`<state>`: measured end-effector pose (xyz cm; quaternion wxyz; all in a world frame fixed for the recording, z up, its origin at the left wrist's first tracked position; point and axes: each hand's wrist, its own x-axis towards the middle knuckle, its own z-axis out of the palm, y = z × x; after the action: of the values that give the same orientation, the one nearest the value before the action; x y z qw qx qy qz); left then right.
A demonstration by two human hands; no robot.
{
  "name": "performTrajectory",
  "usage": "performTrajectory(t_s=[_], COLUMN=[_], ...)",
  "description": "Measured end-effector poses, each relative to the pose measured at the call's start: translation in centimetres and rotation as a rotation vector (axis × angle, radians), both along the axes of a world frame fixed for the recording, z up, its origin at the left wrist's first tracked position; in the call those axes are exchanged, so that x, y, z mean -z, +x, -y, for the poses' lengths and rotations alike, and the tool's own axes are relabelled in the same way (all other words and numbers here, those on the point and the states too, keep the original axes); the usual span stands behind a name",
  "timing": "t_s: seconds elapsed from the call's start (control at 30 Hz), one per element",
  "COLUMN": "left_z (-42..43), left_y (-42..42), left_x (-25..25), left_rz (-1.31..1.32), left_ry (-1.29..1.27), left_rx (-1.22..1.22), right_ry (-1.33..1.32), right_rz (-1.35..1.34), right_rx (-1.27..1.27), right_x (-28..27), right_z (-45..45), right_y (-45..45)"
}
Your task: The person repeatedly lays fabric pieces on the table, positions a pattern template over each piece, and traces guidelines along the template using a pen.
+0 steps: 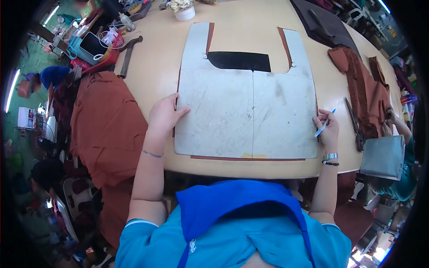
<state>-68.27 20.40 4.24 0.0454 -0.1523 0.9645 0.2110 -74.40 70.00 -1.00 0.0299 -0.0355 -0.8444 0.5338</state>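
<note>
A large white template (214, 111), U-shaped at its far side and marked with scribbles, lies flat on the table. Reddish-brown cloth (210, 157) shows as thin strips beneath its edges. My left hand (166, 111) rests at the template's left edge, thumb stretched over the board and apart from the fingers. At the right edge, my right hand (328, 127) is closed around a blue-and-white pen (325, 125), its fingers touching the board's side. A black piece (241, 61) lies across the template's cut-out.
Brown cloth (107, 125) drapes over the left table edge, near a hammer (129, 56) and a red basket (117, 41). On the right are scissors (354, 125), more brown cloth (368, 94) and another person's hands (389, 123). A white pot (184, 13) stands at the back.
</note>
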Motion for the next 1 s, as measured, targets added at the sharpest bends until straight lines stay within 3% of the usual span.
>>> performTrajectory(t_s=[0.37,0.47,0.63,0.7,0.8,0.9,1.0], left_z=[-0.3,-1.1,-5.8,-7.5,-9.6,-10.5,-11.0], left_y=[-0.1,-0.3,-4.6,-7.8,-11.4,-12.2,-11.5], left_x=[-1.3,-0.5,-1.9,1.1,3.8,2.6,1.2], left_rz=[0.098,-0.046,-0.14,-0.387,-0.445,-0.221,-0.384], left_ry=[0.02,-0.219,-0.067,-0.037,-0.1,-0.062,-0.053], left_rx=[-0.003,0.033,0.339,0.502,0.591,0.606,0.605], right_ry=[0.028,0.043,-0.096,-0.113,-0.065,-0.01,0.02], right_rz=[-0.049,-0.023,-0.083,-0.107,-0.134,-0.177,-0.192], right_rx=[0.006,0.019,0.131,0.142,0.073,0.026,0.008], right_x=[1.7,1.4,0.1,-0.3,-0.7,-0.6,-0.7], right_z=[-1.0,-0.8,1.2,2.3,2.8,3.0,3.6], right_y=[-0.3,-0.2,0.1,0.3,0.3,-0.1,-0.1])
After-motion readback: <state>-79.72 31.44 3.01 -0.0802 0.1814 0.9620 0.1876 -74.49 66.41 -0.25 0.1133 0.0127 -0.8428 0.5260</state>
